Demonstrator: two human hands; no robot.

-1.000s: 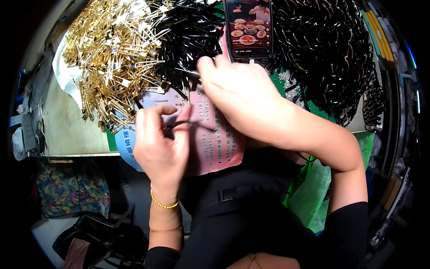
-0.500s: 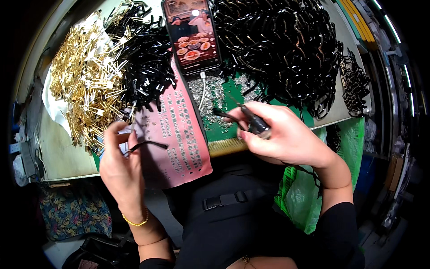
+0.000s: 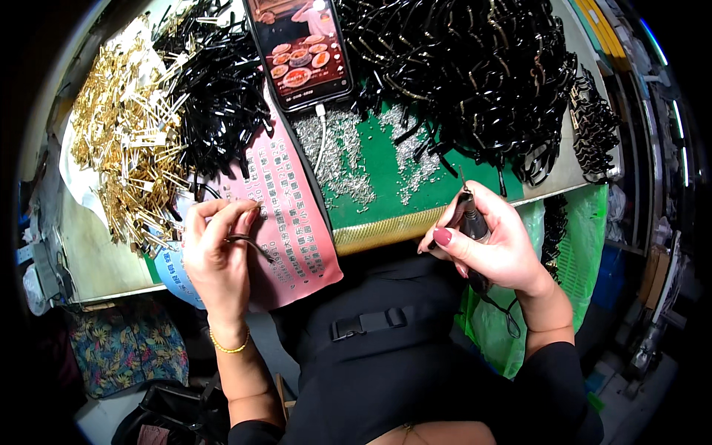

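Note:
My left hand (image 3: pixel 219 256) is closed in a pinch over the pink printed sheet (image 3: pixel 297 259). Between its fingers is a thin, curved black piece (image 3: pixel 256 243), which looks like the end of an eyeglass temple. Its other end is hidden by the fingers. On the right, by the table's front edge, my right hand (image 3: pixel 497 245) is wrapped round a black-handled screwdriver (image 3: pixel 475 221), whose thin shaft points up and away. A dark strip shows beside the handle, too small to name. Below that hand hangs a thin black cord (image 3: pixel 512 319).
Gold metal pieces (image 3: pixel 119 133) are heaped at the left, black pieces (image 3: pixel 215 111) beside them. A bigger pile of glossy black curved pieces (image 3: pixel 460 81) lies far right. Tiny silver parts (image 3: pixel 334 163) cover some of the green mat (image 3: pixel 386 196). A plugged-in phone (image 3: pixel 304 52) stands behind.
My right hand has moved right and nearer with the screwdriver, away from the silver parts. My left hand's fingers have come together round the black piece. The whole view has shifted slightly.

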